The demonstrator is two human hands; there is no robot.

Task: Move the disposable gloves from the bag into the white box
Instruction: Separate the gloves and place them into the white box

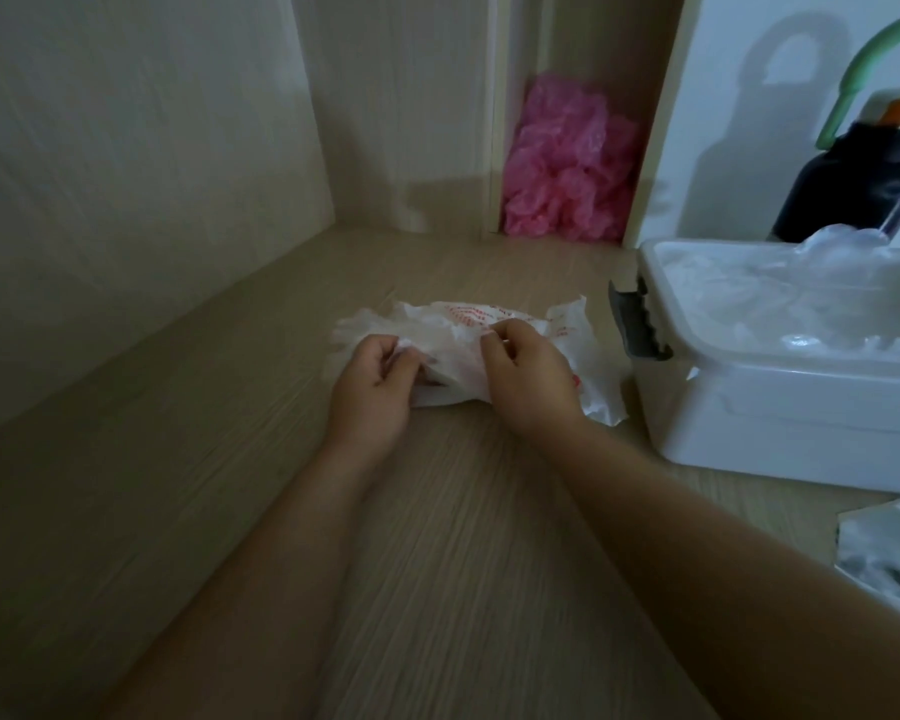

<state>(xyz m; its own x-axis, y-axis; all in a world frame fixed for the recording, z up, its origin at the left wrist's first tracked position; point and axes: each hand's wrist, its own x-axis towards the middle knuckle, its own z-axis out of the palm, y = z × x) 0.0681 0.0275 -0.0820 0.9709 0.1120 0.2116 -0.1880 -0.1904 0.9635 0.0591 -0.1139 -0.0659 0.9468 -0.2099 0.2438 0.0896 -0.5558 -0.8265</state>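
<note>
A crumpled white plastic bag (567, 330) with red print lies on the wooden surface in the middle of the view. My left hand (375, 387) grips its left end, where clear disposable gloves (357, 327) stick out. My right hand (528, 379) pinches the top of the bag with curled fingers. To the right stands the white box (770, 407), open, with clear gloves (780, 298) heaped inside and a dark latch on its left side.
A pink plastic bundle (567, 168) fills a narrow nook at the back. A black bottle (853, 184) with a green loop stands behind the box. Another plastic packet (884, 553) lies at the right edge. Wooden walls close in the left and back.
</note>
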